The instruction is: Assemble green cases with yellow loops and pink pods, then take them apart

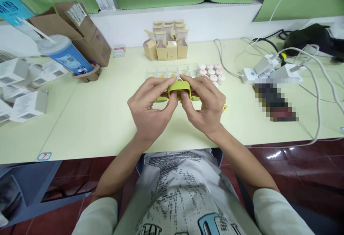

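Observation:
Between both hands, over the table's middle, is a small yellow-green rounded case [179,86] with a hollow facing me. My left hand [154,104] pinches its left side, thumb at the lower edge and fingers along the top. On the other side my right hand [204,102] grips it the same way. More yellow-green pieces [161,99] lie on the table, partly hidden under my hands. Just beyond are clear plastic cups [172,71], some with something yellow inside. White and pale pink round pieces [211,72] sit grouped beside them.
Open kraft boxes [169,45] stand near the wall. At left are white boxes [29,104], a blue canister [71,56] and a cardboard carton [88,34]. Chargers on a power strip [266,71] with loose cables, a blurred-out dark object [275,102] and a black bag [309,41] occupy the right.

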Demonstrator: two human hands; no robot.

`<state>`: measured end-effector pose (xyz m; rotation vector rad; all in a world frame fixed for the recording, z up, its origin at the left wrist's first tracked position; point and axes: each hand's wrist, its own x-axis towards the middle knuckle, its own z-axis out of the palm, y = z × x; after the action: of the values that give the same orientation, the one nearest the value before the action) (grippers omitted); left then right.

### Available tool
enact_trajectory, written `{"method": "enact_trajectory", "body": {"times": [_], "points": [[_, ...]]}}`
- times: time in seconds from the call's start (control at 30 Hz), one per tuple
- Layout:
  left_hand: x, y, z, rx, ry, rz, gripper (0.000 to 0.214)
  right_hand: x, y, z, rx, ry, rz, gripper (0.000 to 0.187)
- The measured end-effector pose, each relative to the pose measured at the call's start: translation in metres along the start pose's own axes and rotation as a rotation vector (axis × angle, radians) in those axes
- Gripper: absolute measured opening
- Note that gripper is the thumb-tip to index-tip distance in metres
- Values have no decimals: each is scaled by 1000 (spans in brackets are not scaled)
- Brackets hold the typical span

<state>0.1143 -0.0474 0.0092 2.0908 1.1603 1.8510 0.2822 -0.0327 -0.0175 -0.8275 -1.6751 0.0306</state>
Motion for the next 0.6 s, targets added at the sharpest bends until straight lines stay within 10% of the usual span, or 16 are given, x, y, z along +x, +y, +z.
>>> {"method": "enact_trajectory", "body": {"times": [0.6], "points": [[-1,8,1,22,30,-18,15,0,-1,3,-42,40,-47,30]]}}
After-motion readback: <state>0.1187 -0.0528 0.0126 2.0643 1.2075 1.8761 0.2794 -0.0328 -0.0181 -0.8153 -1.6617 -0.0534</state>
